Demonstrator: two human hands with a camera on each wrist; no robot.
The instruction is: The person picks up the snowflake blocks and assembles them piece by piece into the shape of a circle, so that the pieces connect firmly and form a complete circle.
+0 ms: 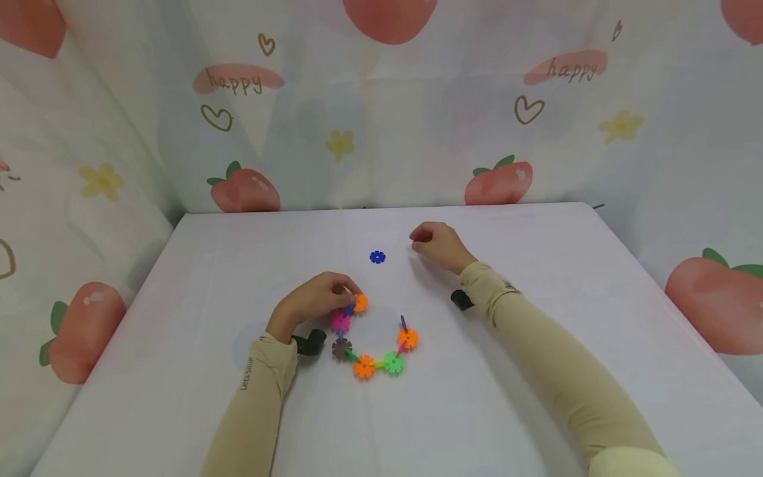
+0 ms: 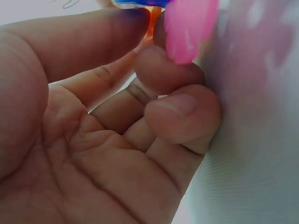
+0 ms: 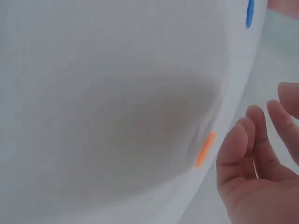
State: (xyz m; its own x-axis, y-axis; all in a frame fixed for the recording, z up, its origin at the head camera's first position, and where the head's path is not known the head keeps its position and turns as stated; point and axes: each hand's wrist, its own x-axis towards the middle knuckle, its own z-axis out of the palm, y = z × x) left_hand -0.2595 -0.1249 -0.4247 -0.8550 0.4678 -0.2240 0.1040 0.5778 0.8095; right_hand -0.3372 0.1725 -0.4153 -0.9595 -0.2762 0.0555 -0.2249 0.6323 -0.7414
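Note:
A curved chain of slotted flower-shaped plastic discs (image 1: 364, 367) lies on the white table, in orange, green, yellow, grey, pink and blue. My left hand (image 1: 318, 295) pinches its upper left end, at a blue disc (image 2: 140, 2) beside an orange disc (image 1: 360, 303). A pink disc (image 2: 189, 30) hangs close by the curled fingers in the left wrist view. Farther right, my right hand (image 1: 442, 246) hovers above the table, fingers loosely bent and holding nothing. Near it in the right wrist view lies an orange disc (image 3: 205, 149), which the head view does not show.
A single loose blue disc (image 1: 377, 257) lies between the two hands, toward the far side. Black wrist cameras (image 1: 461, 299) sit under both wrists. A fruit-print curtain (image 1: 369, 132) closes off the back and sides of the table (image 1: 250, 245).

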